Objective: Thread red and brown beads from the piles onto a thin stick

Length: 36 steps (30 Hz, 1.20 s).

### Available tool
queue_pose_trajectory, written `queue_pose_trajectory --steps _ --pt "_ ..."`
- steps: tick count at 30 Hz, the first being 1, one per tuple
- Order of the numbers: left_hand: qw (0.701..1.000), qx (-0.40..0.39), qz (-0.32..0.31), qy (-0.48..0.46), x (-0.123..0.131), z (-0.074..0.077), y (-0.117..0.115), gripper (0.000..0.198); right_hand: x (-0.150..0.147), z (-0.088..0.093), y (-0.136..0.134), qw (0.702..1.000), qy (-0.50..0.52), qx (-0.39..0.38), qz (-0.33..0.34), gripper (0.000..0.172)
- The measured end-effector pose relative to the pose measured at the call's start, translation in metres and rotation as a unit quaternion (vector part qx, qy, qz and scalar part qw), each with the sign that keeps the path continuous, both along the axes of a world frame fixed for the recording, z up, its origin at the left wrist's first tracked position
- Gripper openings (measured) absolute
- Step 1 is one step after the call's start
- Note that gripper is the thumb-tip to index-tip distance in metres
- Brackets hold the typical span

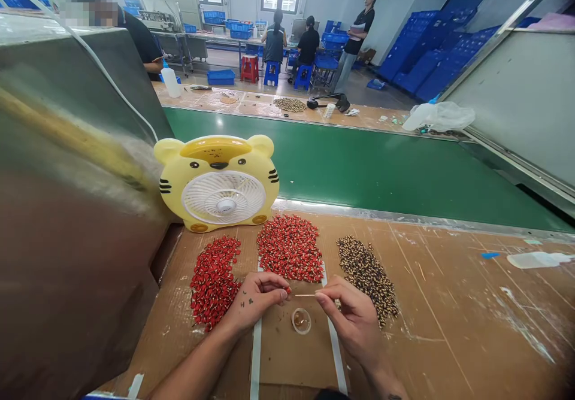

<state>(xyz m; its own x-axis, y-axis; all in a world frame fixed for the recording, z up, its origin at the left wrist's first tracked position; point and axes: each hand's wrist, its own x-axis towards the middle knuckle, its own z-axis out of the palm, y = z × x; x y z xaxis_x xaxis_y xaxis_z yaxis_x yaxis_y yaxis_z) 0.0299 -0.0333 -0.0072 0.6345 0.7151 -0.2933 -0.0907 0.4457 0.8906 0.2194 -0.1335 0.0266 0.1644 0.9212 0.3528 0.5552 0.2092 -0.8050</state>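
Between thumb and forefinger, my left hand (258, 298) pinches a small red piece (288, 290). My right hand (353, 313) grips a thin wooden toothpick (305, 295), its tip pointing left toward the red piece; whether they touch I cannot tell. Below the toothpick stands a small clear cup (300, 321) with a little brownish content. A pile of red pieces (213, 286) lies left of my left hand, and a second red pile (290, 247) lies ahead of both hands. Beyond my right hand is a heap of small black-and-gold pieces (368, 274).
A yellow animal-faced fan (220, 184) stands behind the piles. Past it runs a green conveyor belt (381, 166). A metal housing (81, 208) walls off the left. A white bottle (539, 260) lies at right. Across the belt, a person (139, 38) works at left; others sit or stand farther back.
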Motion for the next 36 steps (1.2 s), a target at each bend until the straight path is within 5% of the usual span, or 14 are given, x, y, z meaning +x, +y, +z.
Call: queue_pose_trajectory --steps 12,19,29,36 --pt "0.999 0.015 0.032 0.005 -0.002 -0.002 0.003 0.022 0.015 -0.039 -0.006 0.982 -0.182 0.003 0.052 0.018" --pt "1.000 0.008 0.030 0.004 0.000 -0.006 0.003 0.024 0.024 -0.027 -0.017 0.951 -0.278 0.001 0.134 0.020" --pt "0.999 0.000 0.042 -0.002 0.000 -0.005 0.003 0.021 0.030 -0.020 -0.024 0.990 -0.121 -0.034 0.056 0.014" --pt "0.999 0.006 0.031 -0.001 0.000 -0.003 0.002 0.020 0.025 -0.020 -0.022 0.990 -0.116 -0.043 0.073 0.015"
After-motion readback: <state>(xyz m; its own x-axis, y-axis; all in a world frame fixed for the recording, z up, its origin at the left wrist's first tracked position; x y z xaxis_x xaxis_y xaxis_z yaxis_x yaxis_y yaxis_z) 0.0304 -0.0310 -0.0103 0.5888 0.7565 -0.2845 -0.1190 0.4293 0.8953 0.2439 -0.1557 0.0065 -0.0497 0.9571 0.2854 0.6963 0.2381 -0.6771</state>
